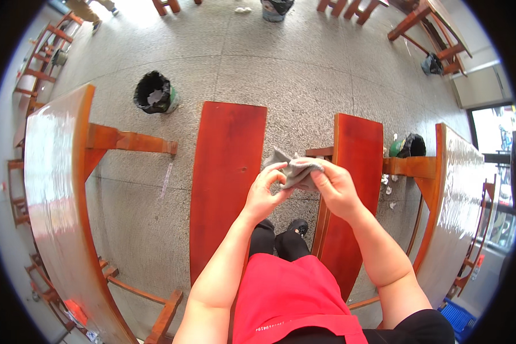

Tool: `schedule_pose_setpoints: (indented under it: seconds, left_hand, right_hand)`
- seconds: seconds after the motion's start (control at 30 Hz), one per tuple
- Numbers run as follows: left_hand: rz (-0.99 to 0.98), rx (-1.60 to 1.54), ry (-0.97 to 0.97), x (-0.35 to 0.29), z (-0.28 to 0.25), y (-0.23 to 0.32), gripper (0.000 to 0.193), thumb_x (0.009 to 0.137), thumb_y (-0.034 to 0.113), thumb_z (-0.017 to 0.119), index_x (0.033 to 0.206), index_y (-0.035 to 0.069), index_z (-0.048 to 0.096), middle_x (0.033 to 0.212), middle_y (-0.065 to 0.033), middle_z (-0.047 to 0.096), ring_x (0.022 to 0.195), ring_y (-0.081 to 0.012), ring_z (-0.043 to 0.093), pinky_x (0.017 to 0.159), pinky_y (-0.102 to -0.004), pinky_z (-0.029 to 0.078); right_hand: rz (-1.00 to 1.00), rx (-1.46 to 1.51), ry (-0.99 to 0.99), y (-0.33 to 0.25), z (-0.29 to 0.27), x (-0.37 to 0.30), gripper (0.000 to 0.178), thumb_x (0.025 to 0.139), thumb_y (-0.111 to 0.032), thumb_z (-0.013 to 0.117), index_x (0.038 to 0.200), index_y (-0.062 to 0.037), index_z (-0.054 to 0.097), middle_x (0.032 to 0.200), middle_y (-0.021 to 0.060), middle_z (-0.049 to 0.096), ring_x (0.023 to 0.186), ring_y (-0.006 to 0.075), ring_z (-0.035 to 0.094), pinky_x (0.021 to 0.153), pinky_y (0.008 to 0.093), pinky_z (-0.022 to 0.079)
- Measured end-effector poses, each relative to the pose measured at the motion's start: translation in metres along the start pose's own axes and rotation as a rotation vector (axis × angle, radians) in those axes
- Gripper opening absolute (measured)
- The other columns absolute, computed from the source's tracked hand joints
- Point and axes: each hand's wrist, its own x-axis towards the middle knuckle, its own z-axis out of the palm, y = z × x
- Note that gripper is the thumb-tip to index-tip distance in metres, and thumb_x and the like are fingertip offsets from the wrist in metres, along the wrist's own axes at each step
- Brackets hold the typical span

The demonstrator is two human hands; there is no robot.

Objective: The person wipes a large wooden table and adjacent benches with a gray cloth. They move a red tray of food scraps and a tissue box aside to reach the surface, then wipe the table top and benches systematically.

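Observation:
A crumpled grey cloth (301,174) is held up in front of me, between the two red benches. My right hand (337,186) grips it from the right, thumb pressed on top and fingers folded behind. On the other side, my left hand (269,186) pinches the cloth's left part between thumb and fingers. Below the hands are my red apron (292,292) and my dark shoe (298,227) on the floor. Some of the cloth's underside is hidden by my fingers.
A red bench (226,155) runs along my left, another bench (358,166) along my right. Beyond them stand a left table (54,166) and a right table (461,189). Black-lined bins (155,94) and white litter (386,179) are on the floor. A person's legs (86,11) show far left.

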Motion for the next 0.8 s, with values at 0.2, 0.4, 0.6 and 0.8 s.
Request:
schedule_pose_setpoints:
  seconds: [0.2, 0.4, 0.6, 0.8]
  left_hand:
    - [-0.089, 0.004, -0.040, -0.045, -0.051, 0.050, 0.021, 0.067, 0.011, 0.065, 0.070, 0.005, 0.045, 0.077, -0.0075, 0.052, 0.076, -0.0217, 0.054, 0.086, -0.0334, 0.040]
    - [-0.130, 0.167, 0.445, -0.133, -0.081, 0.102, 0.020, 0.073, 0.021, 0.064, 0.080, 0.008, 0.051, 0.069, -0.0077, 0.053, 0.067, -0.0237, 0.055, 0.063, -0.0318, 0.043]
    - [-0.113, 0.088, 0.813, -0.201, -0.111, 0.073, 0.016, 0.075, 0.019, 0.065, 0.079, 0.005, 0.059, 0.070, -0.0025, 0.053, 0.059, -0.0107, 0.050, 0.057, -0.0258, 0.041]
    - [0.000, -0.156, 1.005, -0.189, -0.131, 0.125, 0.006, 0.078, 0.007, 0.062, 0.081, 0.005, 0.058, 0.066, 0.0047, 0.050, 0.056, -0.0030, 0.043, 0.050, -0.0179, 0.035]
  right_hand:
    - [0.108, 0.187, -0.116, -0.090, 0.022, 0.015, 0.026, 0.092, -0.013, 0.037, 0.110, -0.0002, 0.052, 0.093, 0.0069, 0.059, 0.083, 0.0123, 0.058, 0.069, 0.0249, 0.050]
    - [0.017, 0.090, -0.199, -0.126, 0.038, 0.026, 0.027, 0.091, -0.017, 0.041, 0.099, 0.0030, 0.056, 0.092, 0.0067, 0.061, 0.087, 0.0141, 0.056, 0.081, 0.0280, 0.043]
    - [-0.035, -0.112, -0.292, -0.122, 0.057, 0.093, 0.025, 0.088, -0.019, 0.048, 0.096, 0.0014, 0.058, 0.081, -0.0001, 0.059, 0.074, 0.0074, 0.051, 0.066, 0.0224, 0.042]
    - [-0.131, 0.012, -0.264, -0.150, 0.057, 0.103, 0.026, 0.088, -0.020, 0.048, 0.098, 0.0020, 0.059, 0.077, -0.0007, 0.058, 0.071, 0.0067, 0.050, 0.062, 0.0229, 0.041]
